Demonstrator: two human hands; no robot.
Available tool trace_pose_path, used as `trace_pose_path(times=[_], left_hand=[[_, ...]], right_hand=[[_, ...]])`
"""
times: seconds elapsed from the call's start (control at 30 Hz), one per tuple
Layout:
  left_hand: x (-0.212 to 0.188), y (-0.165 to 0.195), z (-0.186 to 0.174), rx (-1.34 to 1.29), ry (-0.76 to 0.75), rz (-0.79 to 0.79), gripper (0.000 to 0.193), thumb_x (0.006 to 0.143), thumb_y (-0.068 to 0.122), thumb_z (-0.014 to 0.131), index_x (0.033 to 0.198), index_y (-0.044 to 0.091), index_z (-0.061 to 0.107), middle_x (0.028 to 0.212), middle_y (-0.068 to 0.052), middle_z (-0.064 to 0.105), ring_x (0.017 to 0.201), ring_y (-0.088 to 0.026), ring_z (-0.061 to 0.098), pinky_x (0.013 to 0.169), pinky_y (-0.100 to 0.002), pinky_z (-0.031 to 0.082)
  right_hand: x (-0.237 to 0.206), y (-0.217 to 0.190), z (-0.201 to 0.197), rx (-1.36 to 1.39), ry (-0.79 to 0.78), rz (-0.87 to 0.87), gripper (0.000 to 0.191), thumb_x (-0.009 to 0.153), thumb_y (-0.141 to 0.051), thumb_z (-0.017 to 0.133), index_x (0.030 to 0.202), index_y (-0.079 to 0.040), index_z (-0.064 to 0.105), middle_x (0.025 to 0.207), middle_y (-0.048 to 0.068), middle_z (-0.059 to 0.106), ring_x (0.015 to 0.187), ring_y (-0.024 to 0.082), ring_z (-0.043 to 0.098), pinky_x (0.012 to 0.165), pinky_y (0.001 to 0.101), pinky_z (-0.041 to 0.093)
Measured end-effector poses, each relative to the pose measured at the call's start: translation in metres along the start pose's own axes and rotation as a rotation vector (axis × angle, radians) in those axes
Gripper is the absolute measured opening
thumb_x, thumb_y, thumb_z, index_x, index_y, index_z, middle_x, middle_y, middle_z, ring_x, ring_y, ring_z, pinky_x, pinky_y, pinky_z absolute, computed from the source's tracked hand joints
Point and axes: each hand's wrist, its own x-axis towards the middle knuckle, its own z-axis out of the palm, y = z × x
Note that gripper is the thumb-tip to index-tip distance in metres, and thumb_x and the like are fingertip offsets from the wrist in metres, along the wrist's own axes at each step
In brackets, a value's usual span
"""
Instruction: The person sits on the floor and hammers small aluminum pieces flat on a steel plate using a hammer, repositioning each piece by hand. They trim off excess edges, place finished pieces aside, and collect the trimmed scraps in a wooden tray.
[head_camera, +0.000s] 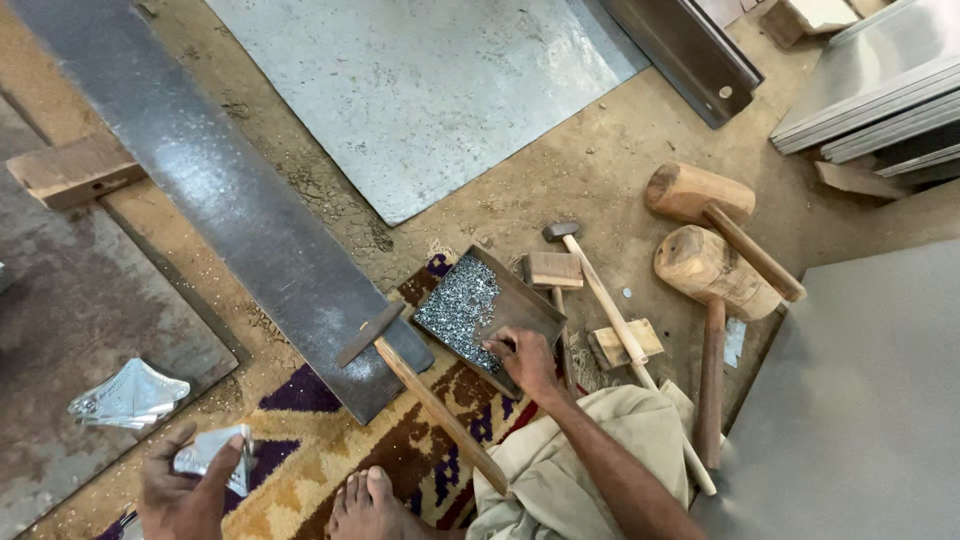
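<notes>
The floor (560, 190) is brown dirt with sawdust on it. A big grey metal sheet (420, 90) lies flat there. A long dark plank (220, 190) crosses it. A patterned rug (330, 440) sits below. More sheets (880, 90) are stacked at the side.

dirt floor (560, 190), metal sheet (420, 90), mallets (700, 230), rug (330, 440)

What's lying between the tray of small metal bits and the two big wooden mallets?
In the head view, a small steel-headed hammer and a small wooden block lie between the tray and the mallets.
</notes>
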Motion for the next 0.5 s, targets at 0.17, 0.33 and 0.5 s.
trace_pose_path(times=[0.17,0.33,0.5], left_hand=[[-0.008,0.013,0.003,-0.071,-0.012,-0.073,0.019,0.095,0.021,0.076,0.103,0.004,0.073,0.092,0.0,0.066,0.079,-0.01,0.052,0.068,-0.025,0.041],[-0.006,0.016,0.009,-0.215,-0.047,0.073,0.013,0.099,0.015,0.068,0.105,0.005,0.069,0.095,0.002,0.068,0.086,-0.009,0.061,0.076,-0.025,0.052],[-0.012,0.039,0.022,-0.05,0.029,0.193,0.016,0.097,0.014,0.072,0.107,0.002,0.074,0.093,-0.002,0.073,0.081,-0.009,0.067,0.072,-0.024,0.058]], right_hand=[[-0.002,-0.006,0.006,0.002,0.089,-0.147,0.025,0.099,-0.031,0.071,0.098,-0.007,0.078,0.092,0.01,0.078,0.083,0.02,0.074,0.077,0.0355,0.056],[-0.021,-0.062,0.016,0.111,-0.065,-0.144,0.021,0.1,-0.029,0.069,0.106,-0.012,0.079,0.104,0.002,0.079,0.088,0.012,0.074,0.077,0.0312,0.057],[-0.036,-0.146,0.046,-0.07,0.104,-0.707,0.014,0.09,-0.015,0.082,0.102,-0.008,0.081,0.139,0.009,0.067,0.13,0.03,0.055,0.111,0.0464,0.044]])
